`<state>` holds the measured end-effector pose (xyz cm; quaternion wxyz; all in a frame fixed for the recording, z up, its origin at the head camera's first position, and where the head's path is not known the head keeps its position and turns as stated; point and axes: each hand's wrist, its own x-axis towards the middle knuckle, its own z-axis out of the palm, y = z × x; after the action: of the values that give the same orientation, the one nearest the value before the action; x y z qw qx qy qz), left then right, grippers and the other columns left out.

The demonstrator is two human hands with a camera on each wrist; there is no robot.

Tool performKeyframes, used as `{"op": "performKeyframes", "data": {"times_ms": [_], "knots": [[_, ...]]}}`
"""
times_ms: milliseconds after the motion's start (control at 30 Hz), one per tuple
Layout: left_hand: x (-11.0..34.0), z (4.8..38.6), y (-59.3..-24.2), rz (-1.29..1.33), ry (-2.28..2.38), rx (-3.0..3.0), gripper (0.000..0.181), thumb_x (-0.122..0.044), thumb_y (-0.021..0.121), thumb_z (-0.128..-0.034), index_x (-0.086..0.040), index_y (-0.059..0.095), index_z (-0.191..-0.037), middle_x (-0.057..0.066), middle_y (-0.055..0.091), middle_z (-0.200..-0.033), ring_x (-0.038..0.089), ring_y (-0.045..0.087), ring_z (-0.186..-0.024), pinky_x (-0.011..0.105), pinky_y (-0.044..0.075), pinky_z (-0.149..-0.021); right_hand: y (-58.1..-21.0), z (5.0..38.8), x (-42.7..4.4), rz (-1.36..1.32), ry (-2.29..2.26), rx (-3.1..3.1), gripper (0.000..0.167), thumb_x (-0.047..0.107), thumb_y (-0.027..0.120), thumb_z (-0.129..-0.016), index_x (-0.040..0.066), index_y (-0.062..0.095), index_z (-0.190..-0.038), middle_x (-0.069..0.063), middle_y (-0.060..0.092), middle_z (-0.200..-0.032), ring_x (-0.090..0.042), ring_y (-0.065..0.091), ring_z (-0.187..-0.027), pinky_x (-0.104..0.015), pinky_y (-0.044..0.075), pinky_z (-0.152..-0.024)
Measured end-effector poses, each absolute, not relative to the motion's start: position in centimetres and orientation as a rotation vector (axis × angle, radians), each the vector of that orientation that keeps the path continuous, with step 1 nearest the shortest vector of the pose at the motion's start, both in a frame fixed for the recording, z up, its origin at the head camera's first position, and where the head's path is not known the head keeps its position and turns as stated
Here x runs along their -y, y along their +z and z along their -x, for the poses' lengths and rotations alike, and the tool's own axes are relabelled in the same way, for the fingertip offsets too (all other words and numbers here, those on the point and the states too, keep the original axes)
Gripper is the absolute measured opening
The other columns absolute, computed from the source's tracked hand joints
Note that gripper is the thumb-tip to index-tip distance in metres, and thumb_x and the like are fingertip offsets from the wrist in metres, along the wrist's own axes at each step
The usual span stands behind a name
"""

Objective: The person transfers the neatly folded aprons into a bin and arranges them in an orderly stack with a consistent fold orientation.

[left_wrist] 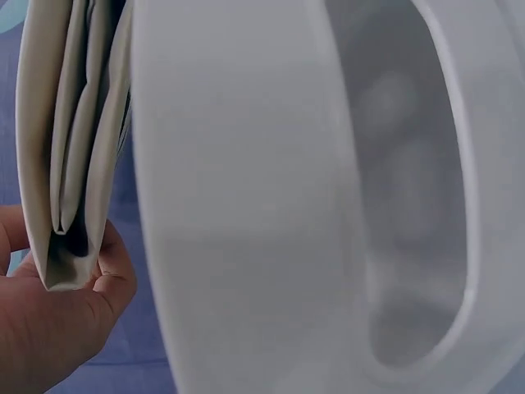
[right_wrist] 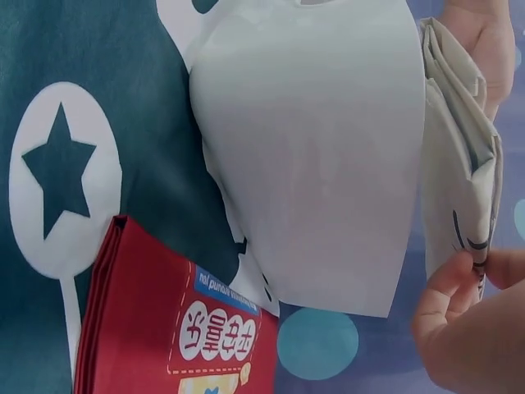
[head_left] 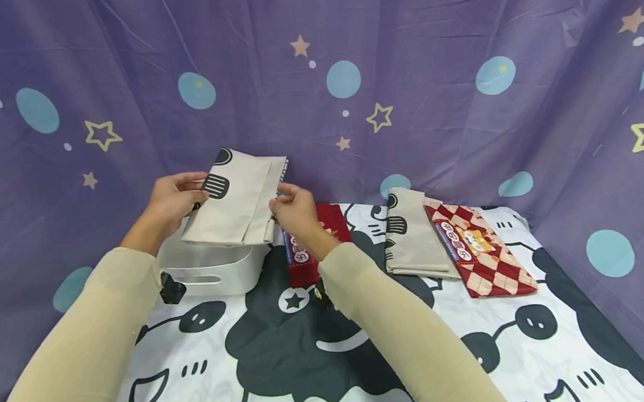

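Both hands hold a folded cream cloth (head_left: 240, 199) with black print, tilted above a white bin (head_left: 211, 270). My left hand (head_left: 171, 203) grips its left edge; in the left wrist view the fingers and thumb of that hand (left_wrist: 66, 304) pinch the folded layers beside the bin wall (left_wrist: 246, 197). My right hand (head_left: 301, 217) pinches the right edge between thumb and fingers, and the right wrist view shows this hand (right_wrist: 476, 320) at the cloth's corner (right_wrist: 459, 139). The bin's inside is mostly hidden by the cloth.
Right of the bin lies a red folded packet (head_left: 304, 272), partly behind my right forearm. Farther right, another folded cream cloth (head_left: 417, 244) lies beside a red checked packet (head_left: 480, 250). A purple curtain (head_left: 433, 128) hangs behind the patterned bed cover (head_left: 286, 348).
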<state>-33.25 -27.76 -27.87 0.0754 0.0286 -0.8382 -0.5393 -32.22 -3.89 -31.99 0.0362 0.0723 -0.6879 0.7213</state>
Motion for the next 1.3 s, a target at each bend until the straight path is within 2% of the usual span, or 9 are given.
{"op": "performKeyframes", "data": {"times_ms": [67, 200, 400, 600, 833, 1067, 1300], "knots": [[28.1, 33.4, -27.9, -0.088, -1.622, 2.515, 0.054, 0.002, 0.062, -0.0971, -0.004, 0.05, -0.15, 0.005, 0.052, -0.117, 0.004, 0.056, -0.091, 0.018, 0.053, -0.072, -32.0, 32.2, 4.2, -0.232, 2.243, 2.108, 0.047, -0.003, 0.065, -0.096, -0.002, 0.057, -0.142, -0.007, 0.059, -0.1, -0.012, 0.062, -0.078, -0.032, 0.059, -0.069], [28.7, 33.5, -28.1, -0.1, -1.613, 2.52, 0.054, 0.002, 0.062, -0.0971, -0.004, 0.05, -0.15, 0.004, 0.051, -0.117, 0.006, 0.056, -0.093, 0.018, 0.052, -0.071, -32.1, 32.2, 4.8, -0.247, 2.284, 2.098, 0.049, -0.006, 0.065, -0.095, -0.002, 0.056, -0.143, -0.007, 0.056, -0.102, -0.012, 0.061, -0.078, -0.039, 0.061, -0.077], [29.4, 33.5, -28.1, -0.117, -1.586, 2.504, 0.055, 0.002, 0.063, -0.0961, -0.003, 0.051, -0.149, 0.004, 0.052, -0.115, 0.005, 0.056, -0.091, 0.016, 0.051, -0.07, -32.2, 32.0, 5.5, -0.311, 2.345, 2.072, 0.053, -0.011, 0.064, -0.092, -0.003, 0.055, -0.144, -0.01, 0.055, -0.104, -0.013, 0.059, -0.081, -0.033, 0.06, -0.078], [30.0, 33.6, -28.3, -0.114, -1.607, 2.487, 0.055, 0.004, 0.063, -0.0954, -0.001, 0.051, -0.149, 0.003, 0.052, -0.114, 0.005, 0.055, -0.094, 0.013, 0.052, -0.076, -32.5, 31.9, 6.1, -0.308, 2.338, 2.109, 0.06, -0.012, 0.067, -0.09, -0.002, 0.052, -0.147, -0.012, 0.058, -0.11, -0.012, 0.058, -0.085, -0.029, 0.059, -0.08], [30.7, 33.6, -28.3, -0.106, -1.585, 2.497, 0.054, 0.006, 0.062, -0.0947, 0.001, 0.051, -0.147, 0.005, 0.052, -0.115, 0.007, 0.053, -0.097, 0.011, 0.051, -0.079, -32.6, 31.2, 6.8, -0.29, 2.294, 2.193, 0.063, -0.01, 0.071, -0.088, 0.0, 0.053, -0.147, -0.012, 0.06, -0.117, -0.014, 0.059, -0.09, -0.032, 0.058, -0.089], [31.2, 33.5, -28.5, -0.108, -1.556, 2.519, 0.054, 0.006, 0.062, -0.095, 0.002, 0.051, -0.147, 0.006, 0.052, -0.116, 0.007, 0.052, -0.098, 0.011, 0.05, -0.08, -32.4, 31.1, 7.4, -0.279, 2.272, 2.23, 0.065, -0.011, 0.075, -0.083, -0.002, 0.055, -0.145, -0.012, 0.062, -0.113, -0.015, 0.059, -0.09, -0.031, 0.055, -0.091], [31.4, 33.4, -28.9, -0.116, -1.564, 2.511, 0.053, 0.008, 0.063, -0.0938, 0.004, 0.052, -0.146, 0.0, 0.056, -0.107, 0.004, 0.053, -0.093, 0.01, 0.05, -0.076, -32.8, 31.1, 7.7, -0.268, 2.225, 2.277, 0.066, -0.011, 0.076, -0.083, -0.004, 0.054, -0.145, -0.009, 0.06, -0.105, -0.014, 0.058, -0.089, -0.03, 0.055, -0.091]]}}
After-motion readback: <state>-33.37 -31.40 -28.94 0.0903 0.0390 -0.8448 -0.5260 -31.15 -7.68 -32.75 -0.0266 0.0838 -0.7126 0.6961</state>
